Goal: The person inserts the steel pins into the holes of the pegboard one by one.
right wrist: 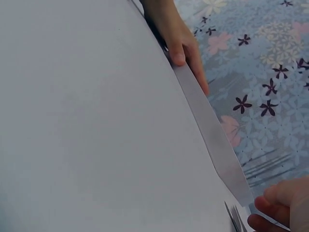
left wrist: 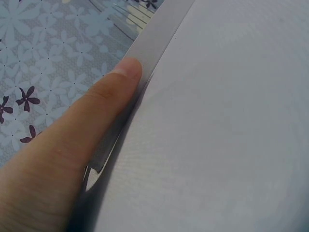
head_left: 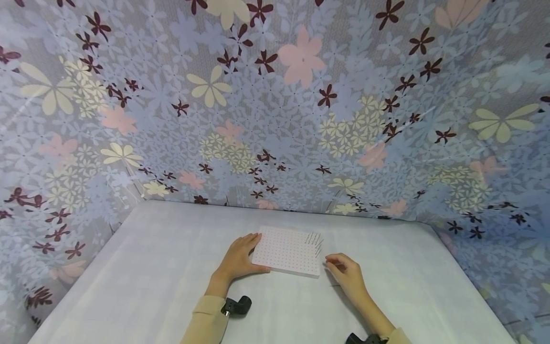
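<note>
A white board (head_left: 285, 251) with a grid of small holes lies on the table. Several thin metal pins (head_left: 315, 241) stand slanted in its far right corner. My left hand (head_left: 237, 258) spans the board's near left corner, fingers along the left side, the thumb (left wrist: 113, 92) straight against the near edge. Just off the board's right edge is my right hand (head_left: 347, 273), its fingers bent and the thumb close to the index finger. I cannot tell whether a pin is between those fingertips. Below them, thin pointed metal pieces (right wrist: 234, 217) show in the right wrist view.
The white-covered table (head_left: 150, 267) reaches back to a flower-patterned cloth (head_left: 275, 143) that hangs behind it and along both sides. A thin dark piece (head_left: 335, 285) lies on the table beside the right wrist. Each wrist wears a black camera (head_left: 237, 306).
</note>
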Demonstrator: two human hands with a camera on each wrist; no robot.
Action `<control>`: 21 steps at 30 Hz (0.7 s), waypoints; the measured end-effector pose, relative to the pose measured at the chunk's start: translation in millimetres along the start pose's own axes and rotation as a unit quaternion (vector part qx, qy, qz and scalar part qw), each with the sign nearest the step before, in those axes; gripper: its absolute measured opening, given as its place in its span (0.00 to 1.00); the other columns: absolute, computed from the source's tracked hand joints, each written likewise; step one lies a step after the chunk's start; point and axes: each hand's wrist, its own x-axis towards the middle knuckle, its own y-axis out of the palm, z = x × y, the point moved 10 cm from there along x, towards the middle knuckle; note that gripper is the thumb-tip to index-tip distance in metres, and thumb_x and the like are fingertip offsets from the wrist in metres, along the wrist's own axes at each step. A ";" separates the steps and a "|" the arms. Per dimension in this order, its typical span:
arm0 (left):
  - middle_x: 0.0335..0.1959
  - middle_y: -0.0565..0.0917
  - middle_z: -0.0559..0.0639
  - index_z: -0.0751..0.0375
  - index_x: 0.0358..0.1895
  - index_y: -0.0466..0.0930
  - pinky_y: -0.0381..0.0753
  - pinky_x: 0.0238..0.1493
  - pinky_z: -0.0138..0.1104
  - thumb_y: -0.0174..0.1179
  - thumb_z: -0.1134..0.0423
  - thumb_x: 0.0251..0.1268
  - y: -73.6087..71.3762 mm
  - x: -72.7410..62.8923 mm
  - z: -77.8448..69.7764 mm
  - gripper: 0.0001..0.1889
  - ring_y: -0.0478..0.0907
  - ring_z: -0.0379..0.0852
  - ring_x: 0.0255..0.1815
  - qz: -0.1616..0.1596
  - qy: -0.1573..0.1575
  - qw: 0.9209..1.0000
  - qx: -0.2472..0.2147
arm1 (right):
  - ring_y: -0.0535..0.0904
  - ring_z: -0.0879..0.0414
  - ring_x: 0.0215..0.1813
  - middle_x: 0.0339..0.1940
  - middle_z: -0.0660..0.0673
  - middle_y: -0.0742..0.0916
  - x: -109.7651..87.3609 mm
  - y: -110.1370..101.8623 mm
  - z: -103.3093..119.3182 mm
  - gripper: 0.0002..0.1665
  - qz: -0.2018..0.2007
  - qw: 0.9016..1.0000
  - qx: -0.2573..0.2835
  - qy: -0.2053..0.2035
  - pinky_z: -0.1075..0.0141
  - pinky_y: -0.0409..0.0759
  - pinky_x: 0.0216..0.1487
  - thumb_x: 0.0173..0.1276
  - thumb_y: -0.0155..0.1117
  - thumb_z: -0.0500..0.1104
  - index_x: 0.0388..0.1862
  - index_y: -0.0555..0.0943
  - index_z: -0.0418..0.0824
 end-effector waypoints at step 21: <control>0.71 0.66 0.57 0.61 0.71 0.61 0.58 0.75 0.51 0.71 0.34 0.38 -0.8 -0.7 -1.2 0.55 0.62 0.57 0.73 -0.001 0.002 1.000 -0.005 | 0.82 0.65 0.45 0.39 0.50 0.89 -14.3 -15.0 -35.4 0.13 0.069 0.994 -0.036 0.070 0.73 0.79 0.54 0.55 0.73 0.39 0.41 0.84 0.42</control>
